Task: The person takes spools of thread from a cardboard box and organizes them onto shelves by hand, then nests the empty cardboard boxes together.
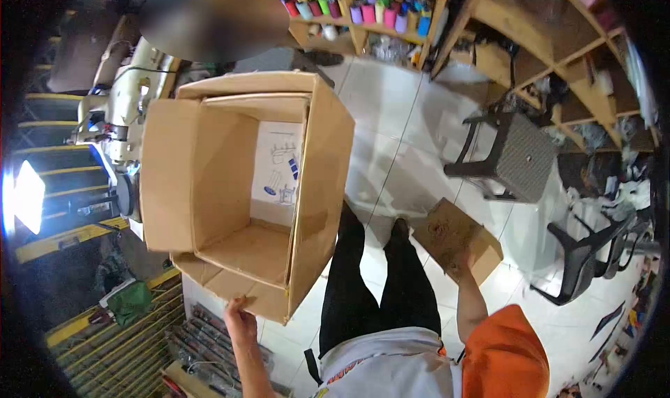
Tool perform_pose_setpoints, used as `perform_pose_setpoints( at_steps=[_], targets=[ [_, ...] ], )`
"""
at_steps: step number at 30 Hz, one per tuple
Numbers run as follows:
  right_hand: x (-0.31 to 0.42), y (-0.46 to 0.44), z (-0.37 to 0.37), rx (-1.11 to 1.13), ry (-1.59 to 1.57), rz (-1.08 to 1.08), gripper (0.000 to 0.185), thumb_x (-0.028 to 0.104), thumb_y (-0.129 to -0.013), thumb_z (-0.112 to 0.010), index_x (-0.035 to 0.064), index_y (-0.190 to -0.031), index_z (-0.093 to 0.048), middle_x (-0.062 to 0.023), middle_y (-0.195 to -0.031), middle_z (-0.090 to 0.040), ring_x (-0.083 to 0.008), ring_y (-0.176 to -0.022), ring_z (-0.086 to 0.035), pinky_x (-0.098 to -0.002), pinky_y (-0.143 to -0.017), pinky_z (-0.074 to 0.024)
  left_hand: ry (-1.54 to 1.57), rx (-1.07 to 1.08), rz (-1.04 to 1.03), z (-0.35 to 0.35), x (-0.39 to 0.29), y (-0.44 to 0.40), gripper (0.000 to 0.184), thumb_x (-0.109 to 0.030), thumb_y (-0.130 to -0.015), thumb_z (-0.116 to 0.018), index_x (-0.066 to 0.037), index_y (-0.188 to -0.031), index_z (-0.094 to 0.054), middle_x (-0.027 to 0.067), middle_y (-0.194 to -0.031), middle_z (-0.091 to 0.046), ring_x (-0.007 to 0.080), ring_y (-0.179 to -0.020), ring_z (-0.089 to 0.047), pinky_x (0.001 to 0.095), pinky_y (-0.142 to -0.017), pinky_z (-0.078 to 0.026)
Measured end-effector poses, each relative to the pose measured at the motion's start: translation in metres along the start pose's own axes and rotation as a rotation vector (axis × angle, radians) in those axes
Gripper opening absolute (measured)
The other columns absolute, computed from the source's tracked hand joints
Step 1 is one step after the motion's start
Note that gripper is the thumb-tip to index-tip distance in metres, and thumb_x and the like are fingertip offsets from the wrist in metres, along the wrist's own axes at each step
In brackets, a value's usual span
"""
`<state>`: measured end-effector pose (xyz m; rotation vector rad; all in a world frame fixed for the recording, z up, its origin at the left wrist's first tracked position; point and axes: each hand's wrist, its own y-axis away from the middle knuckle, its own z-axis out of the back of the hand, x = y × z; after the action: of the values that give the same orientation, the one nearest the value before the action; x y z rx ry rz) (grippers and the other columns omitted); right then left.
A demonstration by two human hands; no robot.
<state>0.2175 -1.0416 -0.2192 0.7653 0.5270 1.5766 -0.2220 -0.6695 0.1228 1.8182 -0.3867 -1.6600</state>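
A large open cardboard box [328, 153] fills the left middle of the head view, with a second cardboard box [223, 167] nested inside it. Blue printing and line drawings mark a white panel on the inner wall. My left hand [242, 318] is closed on the lower flap of the large box, fingers over its edge. Down on my right, my right hand [462, 267] grips the edge of a smaller cardboard box [453, 237], which is tilted and has a dark stained face. Some of the right fingers are hidden by that box.
A sewing machine [129, 119] and a bright lamp [29, 197] stand at left. Thread cones [377, 14] fill shelves at the back. A grey stool [523, 157] is at right, beside a black chair [576, 265] on the tiled floor [380, 105].
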Motion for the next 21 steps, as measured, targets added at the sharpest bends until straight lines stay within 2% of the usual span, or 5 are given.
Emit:
perform_pose_setpoints(
  at_steps=[2, 5, 9, 13, 21],
  targets=[
    [-0.011, 0.036, 0.026, -0.178, -0.848, -0.155, 0.034, 0.028, -0.083, -0.062, -0.001, -0.1, -0.06, -0.0159, -0.089, -0.066, -0.0285, -0.084, -0.063, -0.0397, -0.067, -0.051, 0.05, 0.074, -0.009, -0.034, -0.035, -0.009, 0.008, -0.005, -0.076, -0.054, 0.0, -0.08, -0.057, 0.0093, -0.082, -0.059, 0.0224, -0.075, -0.06, 0.0364, -0.071, -0.051],
    [-0.035, 0.049, 0.068, -0.21, 0.189, -0.036, 0.035, 0.023, -0.082, -0.06, -0.0058, -0.101, -0.057, -0.0217, -0.089, -0.066, -0.0322, -0.084, -0.064, -0.0431, -0.07, -0.0516, 0.042, 0.17, 0.033, -0.076, -0.07, -0.028, 0.015, -0.006, -0.075, -0.054, 0.003, -0.087, -0.057, 0.0105, -0.085, -0.06, 0.0228, -0.071, -0.06, 0.0325, -0.06, -0.051],
    [0.043, 0.129, 0.172, -0.274, -0.088, -0.103, 0.04, 0.022, -0.08, -0.057, -0.0072, -0.107, -0.056, -0.0259, -0.094, -0.064, -0.0387, -0.096, -0.06, -0.0447, -0.079, -0.0486, 0.122, 0.25, 0.06, -0.11, -0.116, -0.083, 0.018, -0.002, -0.074, -0.054, 0.01, -0.087, -0.054, 0.0172, -0.084, -0.059, 0.028, -0.068, -0.062, 0.0384, -0.052, -0.054],
    [0.167, 0.261, 0.293, -0.384, 0.151, 0.162, 0.035, 0.018, -0.078, -0.056, -0.0063, -0.103, -0.059, -0.0248, -0.096, -0.064, -0.0354, -0.09, -0.062, -0.0419, -0.078, -0.0474, 0.178, 0.349, 0.035, -0.153, -0.149, -0.134, 0.017, 0.002, -0.074, -0.053, 0.014, -0.086, -0.052, 0.0225, -0.081, -0.058, 0.0331, -0.064, -0.063, 0.0438, -0.052, -0.058],
    [0.284, 0.43, 0.466, -0.542, -0.329, 0.475, 0.043, 0.009, -0.073, -0.056, -0.0016, -0.114, -0.056, -0.0034, -0.095, -0.06, -0.0163, -0.087, -0.055, -0.0293, -0.075, -0.0453, 0.186, 0.354, -0.029, -0.231, -0.203, -0.2, 0.017, 0.005, -0.075, -0.05, 0.018, -0.085, -0.05, 0.0218, -0.075, -0.057, 0.0339, -0.06, -0.063, 0.0468, -0.05, -0.059]
  ],
)
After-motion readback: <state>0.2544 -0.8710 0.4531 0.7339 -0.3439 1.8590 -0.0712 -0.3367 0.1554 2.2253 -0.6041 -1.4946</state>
